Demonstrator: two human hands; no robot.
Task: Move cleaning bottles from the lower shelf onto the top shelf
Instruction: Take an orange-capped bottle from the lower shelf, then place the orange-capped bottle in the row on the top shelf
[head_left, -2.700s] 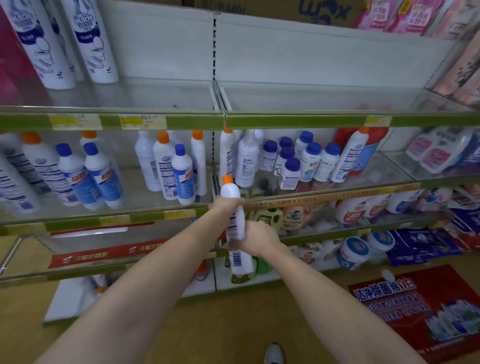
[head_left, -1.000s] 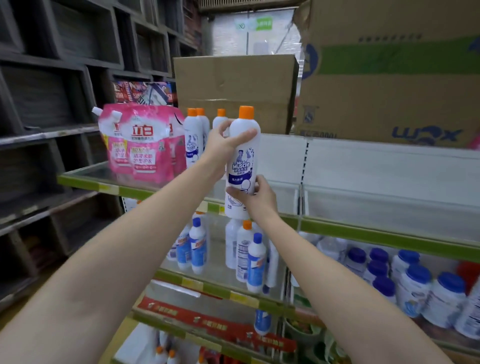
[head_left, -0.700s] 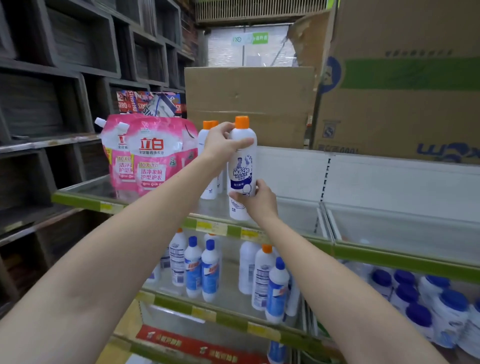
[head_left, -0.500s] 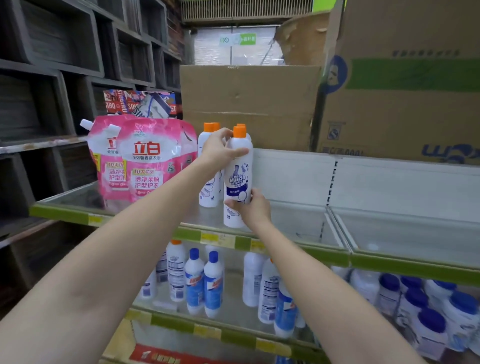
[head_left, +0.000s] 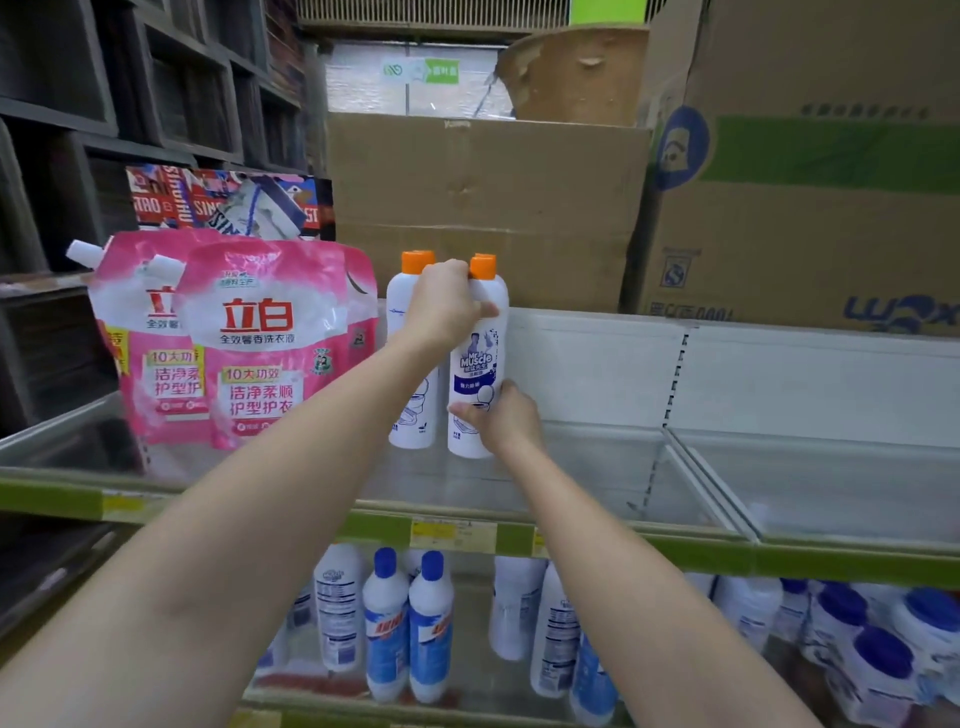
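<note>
**Both hands on a bottle at the top shelf**

A white Mr Muscle bottle (head_left: 478, 358) with an orange cap stands upright on the top shelf (head_left: 571, 530), just right of a matching orange-capped bottle (head_left: 410, 364). The left hand (head_left: 441, 306) grasps its shoulder just under the cap; the right hand (head_left: 506, 415) grips it near the base. Pink detergent pouches (head_left: 260, 343) stand further left. Blue-capped bottles (head_left: 408, 623) wait on the lower shelf (head_left: 467, 686).

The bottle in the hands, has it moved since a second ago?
Yes. The bottle went down and back onto the top shelf, beside the other bottle.
</note>
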